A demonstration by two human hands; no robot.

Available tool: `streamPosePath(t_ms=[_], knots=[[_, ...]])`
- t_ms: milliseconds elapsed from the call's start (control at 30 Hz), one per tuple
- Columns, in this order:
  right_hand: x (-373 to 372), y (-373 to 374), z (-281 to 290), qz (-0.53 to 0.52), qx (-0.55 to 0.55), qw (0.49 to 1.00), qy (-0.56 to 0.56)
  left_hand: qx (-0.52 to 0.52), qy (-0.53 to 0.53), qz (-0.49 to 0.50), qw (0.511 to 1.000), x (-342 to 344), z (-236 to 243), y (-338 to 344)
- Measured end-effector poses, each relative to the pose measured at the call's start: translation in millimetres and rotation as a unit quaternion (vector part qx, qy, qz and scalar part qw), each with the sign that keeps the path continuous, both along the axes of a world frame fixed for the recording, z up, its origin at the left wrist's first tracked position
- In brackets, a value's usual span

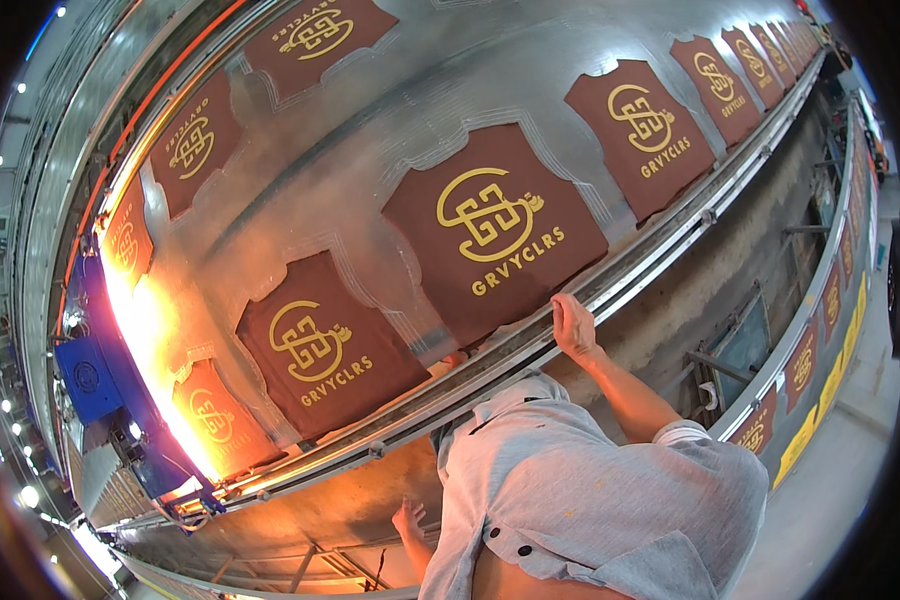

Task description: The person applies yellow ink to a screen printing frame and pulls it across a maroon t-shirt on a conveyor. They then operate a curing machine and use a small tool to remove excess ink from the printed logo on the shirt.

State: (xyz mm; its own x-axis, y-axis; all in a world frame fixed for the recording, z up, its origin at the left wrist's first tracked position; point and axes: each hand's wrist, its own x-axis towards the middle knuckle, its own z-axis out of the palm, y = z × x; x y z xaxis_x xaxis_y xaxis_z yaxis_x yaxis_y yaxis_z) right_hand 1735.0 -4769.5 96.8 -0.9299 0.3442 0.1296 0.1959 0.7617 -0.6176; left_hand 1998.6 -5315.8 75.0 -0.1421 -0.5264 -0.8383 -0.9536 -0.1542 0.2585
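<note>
Brown shirt panels with yellow emblems and lettering lie flat on long metal platens. The nearest panel (495,200) is just beyond the rail (625,275), and another (325,380) is to its left. My right hand (573,325) is at the rail beside the nearest panel's lower corner, fingers curled together; what they hold, if anything, is hidden. My left hand (407,520) hangs below the rail near my body, with its fingers apart and holding nothing.
A blue machine (90,375) with a glaring orange-lit heater stands at the left over one panel (215,420). More panels (715,80) line the platens toward the upper right. A curved grey side wall (830,370) with a yellow band runs along the right, beside my body.
</note>
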Motion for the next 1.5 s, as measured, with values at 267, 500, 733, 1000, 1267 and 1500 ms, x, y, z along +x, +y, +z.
streamPosePath(t_ms=[267,500,733,1000,1267,1500], knots=[[0.4,-9.4,3.3,-0.017,-0.01,1.0,0.013,-0.019,0.038,0.016,0.999,12.4,-10.3,-46.4],[-61.7,-129.4,38.1,0.077,-0.022,0.981,0.177,-0.039,0.045,0.082,0.995,75.5,-20.2,-79.9],[-26.9,-381.8,52.1,0.321,-0.237,0.904,0.15,-0.015,0.015,0.143,0.989,125.5,-16.2,-93.6],[154.5,-602.6,53.3,0.57,-0.299,0.764,-0.047,-0.102,0.19,0.305,0.927,280.5,-28.5,-199.8],[177.8,-758.5,47.1,0.61,-0.242,0.739,-0.15,-0.155,0.25,0.298,0.908,298.4,-45.2,-343.8],[196.6,-940.6,-5.9,0.641,-0.206,0.722,-0.161,-0.025,0.171,0.362,0.916,356.5,-117.1,-451.0]])
